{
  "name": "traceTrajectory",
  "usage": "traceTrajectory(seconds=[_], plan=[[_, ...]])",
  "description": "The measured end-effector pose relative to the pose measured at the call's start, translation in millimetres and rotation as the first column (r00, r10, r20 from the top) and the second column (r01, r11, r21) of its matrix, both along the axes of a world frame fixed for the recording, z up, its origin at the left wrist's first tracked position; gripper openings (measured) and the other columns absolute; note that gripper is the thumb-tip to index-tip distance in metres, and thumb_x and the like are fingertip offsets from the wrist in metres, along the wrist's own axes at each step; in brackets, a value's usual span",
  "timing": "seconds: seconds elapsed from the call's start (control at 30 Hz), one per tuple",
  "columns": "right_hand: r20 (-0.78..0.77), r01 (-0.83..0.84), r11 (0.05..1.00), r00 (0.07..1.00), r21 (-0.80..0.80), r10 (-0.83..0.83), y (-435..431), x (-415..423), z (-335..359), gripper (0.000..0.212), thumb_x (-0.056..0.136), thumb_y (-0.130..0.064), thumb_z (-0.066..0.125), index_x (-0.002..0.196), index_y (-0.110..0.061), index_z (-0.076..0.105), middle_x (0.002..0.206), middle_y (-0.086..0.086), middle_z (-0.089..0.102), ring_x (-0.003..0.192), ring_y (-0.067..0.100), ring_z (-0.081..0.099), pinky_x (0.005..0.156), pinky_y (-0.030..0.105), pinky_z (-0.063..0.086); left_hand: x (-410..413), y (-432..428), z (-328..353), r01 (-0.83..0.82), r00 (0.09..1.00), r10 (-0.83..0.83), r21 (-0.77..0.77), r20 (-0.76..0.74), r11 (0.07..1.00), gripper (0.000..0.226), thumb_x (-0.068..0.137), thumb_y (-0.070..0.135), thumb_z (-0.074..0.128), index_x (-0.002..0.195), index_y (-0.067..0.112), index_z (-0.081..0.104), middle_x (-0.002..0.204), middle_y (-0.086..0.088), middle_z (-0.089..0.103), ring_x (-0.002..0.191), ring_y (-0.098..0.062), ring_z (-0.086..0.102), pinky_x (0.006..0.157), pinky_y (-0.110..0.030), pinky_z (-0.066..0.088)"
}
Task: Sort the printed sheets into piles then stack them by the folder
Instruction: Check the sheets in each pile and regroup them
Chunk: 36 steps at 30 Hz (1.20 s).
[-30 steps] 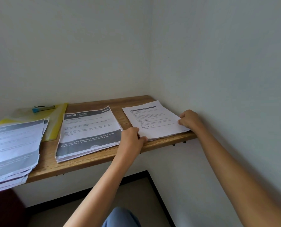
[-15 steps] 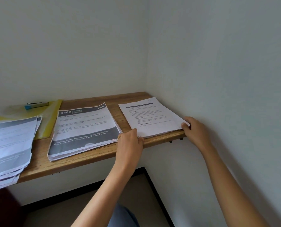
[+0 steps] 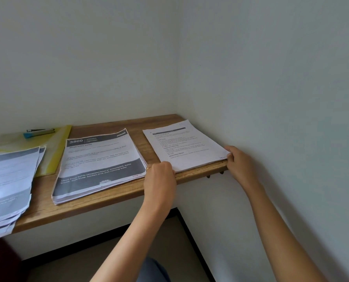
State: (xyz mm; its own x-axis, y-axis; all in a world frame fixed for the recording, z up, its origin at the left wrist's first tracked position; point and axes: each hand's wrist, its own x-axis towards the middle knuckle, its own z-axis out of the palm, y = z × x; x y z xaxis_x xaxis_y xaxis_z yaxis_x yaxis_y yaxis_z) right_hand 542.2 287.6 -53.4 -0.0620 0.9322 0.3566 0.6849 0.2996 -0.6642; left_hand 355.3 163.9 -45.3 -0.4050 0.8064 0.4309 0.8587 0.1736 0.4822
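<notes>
So the left hand point(image 3: 160, 178) and the right hand point(image 3: 238, 161) each grip a near corner of the white pile point(image 3: 185, 147) between them, the grey pile point(image 3: 100, 161) and a third pile point(image 3: 6, 180) lie to their left, and I think stacking them by the yellow folder point(image 3: 57, 147) is not done yet.
</notes>
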Motion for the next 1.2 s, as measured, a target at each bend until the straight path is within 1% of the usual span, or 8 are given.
traceTrajectory(seconds=[0.23, 0.4, 0.57, 0.7, 0.87, 1.0, 1.1, 1.2], plan=[[0.044, 0.014, 1.000, 0.999, -0.011, -0.014, -6, -6, 4, 0.039, 0.098, -0.006, 0.037, 0.133, -0.006, 0.054, 0.131, 0.011, 0.057, 0.116, 0.027, 0.055, 0.094, 0.029, 0.042, 1, 1, -3, -0.018, 0.996, 0.014, -0.054, -0.083, 0.998, 0.021, 0.093, -0.001, 0.049, 0.089, 0.010, 0.066, 0.087, -0.010, 0.067, 0.095, -0.023, 0.061, 0.061, -0.021, 0.040], [0.071, 0.025, 0.999, 0.997, -0.022, -0.023, -9, -7, 5, 0.040, 0.097, -0.004, 0.037, 0.133, -0.006, 0.053, 0.130, 0.013, 0.057, 0.113, 0.028, 0.056, 0.084, 0.024, 0.040, 0, -2, -3, -0.015, 0.994, 0.009, -0.053, -0.110, 0.999, 0.021, 0.094, 0.001, 0.049, 0.091, 0.011, 0.067, 0.090, -0.011, 0.068, 0.095, -0.022, 0.061, 0.064, -0.020, 0.044], [0.112, 0.050, 0.997, 0.992, 0.061, -0.056, -12, -10, 6, 0.034, 0.091, 0.004, 0.039, 0.120, 0.001, 0.056, 0.116, 0.019, 0.057, 0.107, 0.036, 0.055, 0.076, 0.032, 0.041, 1, -10, 6, 0.039, 0.998, -0.041, -0.029, -0.054, 0.999, 0.013, 0.098, 0.011, 0.047, 0.098, 0.009, 0.059, 0.087, -0.011, 0.066, 0.101, -0.028, 0.059, 0.062, -0.026, 0.042], [0.046, 0.061, 0.969, 0.996, 0.241, -0.074, -23, -27, 15, 0.037, 0.096, 0.002, 0.037, 0.130, 0.000, 0.051, 0.137, 0.021, 0.048, 0.134, 0.034, 0.038, 0.107, 0.043, 0.037, -3, -25, 26, 0.080, 0.996, -0.077, 0.070, -0.045, 0.994, 0.033, 0.099, 0.030, 0.051, 0.126, 0.010, 0.054, 0.104, -0.013, 0.068, 0.112, -0.028, 0.058, 0.075, -0.032, 0.052], [-0.017, -0.147, 0.910, 0.986, 0.387, 0.166, -56, -84, 52, 0.034, 0.096, -0.002, 0.041, 0.127, -0.005, 0.054, 0.129, 0.012, 0.055, 0.125, 0.024, 0.048, 0.101, 0.019, 0.033, -37, -41, 56, -0.011, 0.996, 0.028, 0.191, -0.085, 0.982, 0.036, 0.096, 0.036, 0.055, 0.119, 0.008, 0.057, 0.101, -0.012, 0.068, 0.103, -0.028, 0.060, 0.063, -0.031, 0.046], [-0.017, -0.339, 0.871, 0.930, 0.355, 0.368, -87, -143, 71, 0.035, 0.098, -0.008, 0.045, 0.132, -0.012, 0.051, 0.133, 0.006, 0.055, 0.122, 0.019, 0.053, 0.101, 0.025, 0.042, -75, -55, 69, -0.078, 0.988, 0.107, 0.232, -0.113, 0.970, 0.037, 0.094, 0.036, 0.058, 0.119, 0.008, 0.059, 0.108, -0.013, 0.069, 0.107, -0.029, 0.061, 0.072, -0.036, 0.052], [-0.010, -0.422, 0.850, 0.894, 0.315, 0.447, -106, -185, 77, 0.035, 0.098, -0.013, 0.046, 0.133, -0.015, 0.051, 0.134, 0.003, 0.055, 0.122, 0.016, 0.052, 0.096, 0.018, 0.039, -102, -71, 72, -0.143, 0.974, 0.177, 0.226, -0.141, 0.964, 0.038, 0.094, 0.038, 0.057, 0.117, 0.008, 0.060, 0.106, -0.013, 0.069, 0.101, -0.030, 0.061, 0.069, -0.035, 0.050], [0.044, -0.504, 0.821, 0.858, 0.269, 0.512, -122, -221, 79, 0.035, 0.098, -0.016, 0.047, 0.133, -0.016, 0.052, 0.132, 0.002, 0.057, 0.121, 0.017, 0.054, 0.097, 0.022, 0.042, -130, -91, 72, -0.212, 0.956, 0.247, 0.208, -0.158, 0.955, 0.038, 0.094, 0.039, 0.057, 0.117, 0.009, 0.062, 0.108, -0.012, 0.068, 0.102, -0.030, 0.061, 0.069, -0.033, 0.046]])
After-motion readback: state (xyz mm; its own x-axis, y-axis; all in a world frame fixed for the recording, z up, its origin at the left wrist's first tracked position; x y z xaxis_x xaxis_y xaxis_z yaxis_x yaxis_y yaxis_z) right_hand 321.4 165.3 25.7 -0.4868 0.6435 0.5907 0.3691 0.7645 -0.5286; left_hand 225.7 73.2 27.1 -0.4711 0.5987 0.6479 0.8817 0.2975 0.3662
